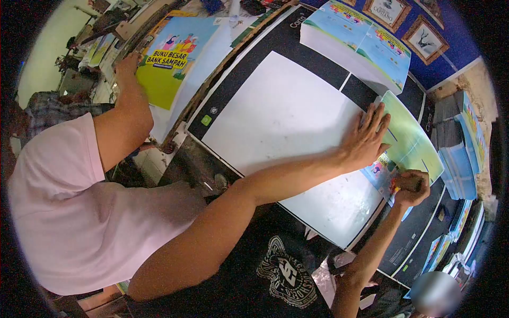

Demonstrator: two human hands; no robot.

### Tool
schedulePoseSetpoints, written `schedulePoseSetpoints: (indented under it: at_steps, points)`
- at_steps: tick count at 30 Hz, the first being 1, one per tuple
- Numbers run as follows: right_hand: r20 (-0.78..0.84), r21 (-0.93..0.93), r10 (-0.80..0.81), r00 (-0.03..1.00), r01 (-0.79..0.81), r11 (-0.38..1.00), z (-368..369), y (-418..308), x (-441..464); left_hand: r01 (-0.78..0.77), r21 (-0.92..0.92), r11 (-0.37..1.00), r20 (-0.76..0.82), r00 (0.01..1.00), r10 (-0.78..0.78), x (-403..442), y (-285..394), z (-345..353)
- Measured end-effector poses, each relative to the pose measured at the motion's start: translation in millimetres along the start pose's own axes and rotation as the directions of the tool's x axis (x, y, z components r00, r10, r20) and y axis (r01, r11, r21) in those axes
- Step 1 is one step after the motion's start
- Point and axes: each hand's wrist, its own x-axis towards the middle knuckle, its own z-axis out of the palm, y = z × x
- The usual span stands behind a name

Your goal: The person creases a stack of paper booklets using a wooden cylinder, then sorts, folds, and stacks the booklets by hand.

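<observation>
My left hand point(371, 132) lies palm down with its fingers apart, over the white board point(286, 111) and the near edge of a green and blue printed sheet point(411, 138). To its lower right, my right hand point(412, 188) is closed at the lower edge of that sheet, with its fingers curled. A colourful printed part shows beside its fingertips, and the sheet looks bent or curved there. What lies inside the curled fingers is hidden.
Stacks of blue printed sheets stand at the top point(355, 42) and on the right point(458, 153). At the left, a co-worker in a pink shirt point(69, 212) has a hand point(127, 69) beside a printed cover point(169, 58). Framed pictures point(424, 40) hang at the upper right.
</observation>
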Motion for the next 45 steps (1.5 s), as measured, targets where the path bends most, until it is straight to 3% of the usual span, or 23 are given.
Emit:
schedulePoseSetpoints:
  at_steps: [3, 4, 5, 8, 12, 13, 14, 15, 16, 18, 21, 23, 24, 25, 26, 28, 30, 35, 37, 39, 41, 44, 45]
  points:
    - [0.013, 0.347, 0.194, 0.981, -0.187, 0.919, -8, -39, 15, 0.016, -0.032, 0.999, 0.002, 1.000, -0.016, 1, 1, 2]
    - [0.128, 0.443, 0.012, 0.992, -0.068, 0.894, -13, -51, 27, 0.013, -0.033, 0.999, 0.011, 1.000, -0.013, 1, -2, -1]
    - [0.123, 0.510, -0.036, 0.992, -0.032, 0.860, -22, -64, 36, 0.006, -0.047, 0.999, 0.026, 1.000, -0.005, 0, -3, -1]
    - [0.021, 0.469, -0.114, 0.993, 0.091, 0.879, -3, -104, 45, 0.015, -0.045, 0.999, 0.038, 0.999, -0.013, 3, -2, 1]
    - [0.013, -0.141, 0.098, 0.995, -0.095, 0.985, 30, -34, 2, 0.021, -0.002, 1.000, 0.055, 0.998, -0.021, 3, 0, 11]
    - [0.052, -0.115, 0.200, 0.978, -0.194, 0.974, 37, -24, -5, 0.019, 0.010, 1.000, 0.093, 0.995, -0.020, 3, 2, 6]
    - [0.028, 0.129, 0.093, 0.995, -0.096, 0.987, 42, -18, -2, 0.022, 0.035, 0.999, 0.120, 0.992, -0.026, 7, 2, 2]
    - [0.043, 0.085, 0.049, 0.998, -0.053, 0.995, 42, -6, -6, 0.011, 0.038, 0.999, 0.092, 0.996, -0.014, 12, -1, 2]
    - [0.042, -0.181, 0.210, 0.977, -0.199, 0.963, 47, -33, 0, 0.001, 0.036, 0.999, 0.086, 0.996, -0.004, 11, -1, 3]
    - [0.122, -0.146, 0.155, 0.980, -0.136, 0.980, 47, -38, 0, -0.002, 0.032, 1.000, 0.080, 0.997, -0.001, 7, 2, 4]
    - [0.065, -0.146, -0.017, 0.998, 0.026, 0.989, 33, -38, 19, 0.006, 0.021, 1.000, 0.071, 0.997, -0.007, 6, 0, 5]
    - [-0.029, -0.023, 0.069, 0.997, -0.070, 0.997, 16, -64, 29, 0.014, 0.019, 1.000, 0.081, 0.997, -0.016, 8, 1, 4]
    - [-0.112, 0.120, 0.026, 0.993, -0.013, 0.993, 0, -58, 33, 0.025, 0.019, 1.000, 0.092, 0.995, -0.027, 7, 2, 4]
    - [-0.112, 0.084, -0.016, 0.994, 0.026, 0.996, -10, -70, 42, 0.025, 0.028, 0.999, 0.092, 0.995, -0.027, 5, 1, 5]
    - [-0.161, 0.243, 0.063, 0.985, -0.022, 0.970, -20, -79, 46, 0.019, 0.032, 0.999, 0.093, 0.995, -0.022, 5, 0, 7]
    - [-0.167, 0.228, 0.019, 0.986, 0.020, 0.974, -25, -74, 40, 0.004, 0.041, 0.999, 0.082, 0.997, -0.007, 9, 0, 10]
    - [-0.188, -0.164, 0.050, 0.981, -0.082, 0.983, -31, -7, 8, -0.002, 0.051, 0.999, 0.074, 0.997, -0.002, 6, 0, 11]
    - [-0.060, -0.322, -0.015, 0.998, -0.005, 0.947, -24, -13, 4, -0.023, 0.086, 0.996, 0.091, 0.996, 0.015, 7, 4, 5]
    - [-0.082, -0.526, -0.195, 0.977, 0.123, 0.841, -29, -1, 6, -0.014, 0.078, 0.997, 0.085, 0.996, 0.008, 7, 4, 8]
    - [-0.161, -0.477, -0.243, 0.957, 0.140, 0.868, -43, 13, -4, 0.009, 0.078, 0.997, 0.098, 0.995, -0.016, 6, 3, 9]
    - [-0.155, -0.051, -0.121, 0.981, 0.114, 0.992, -21, -66, 8, -0.018, 0.065, 0.998, 0.050, 0.999, 0.015, 8, 1, 10]
    - [-0.159, 0.460, 0.011, 0.987, 0.064, 0.886, 12, -119, -1, -0.008, 0.085, 0.996, 0.048, 0.999, 0.004, 1, 2, 14]
    - [-0.144, 0.223, -0.046, 0.989, 0.078, 0.972, 18, -115, -5, -0.011, 0.096, 0.995, 0.049, 0.999, 0.007, 5, 2, 15]
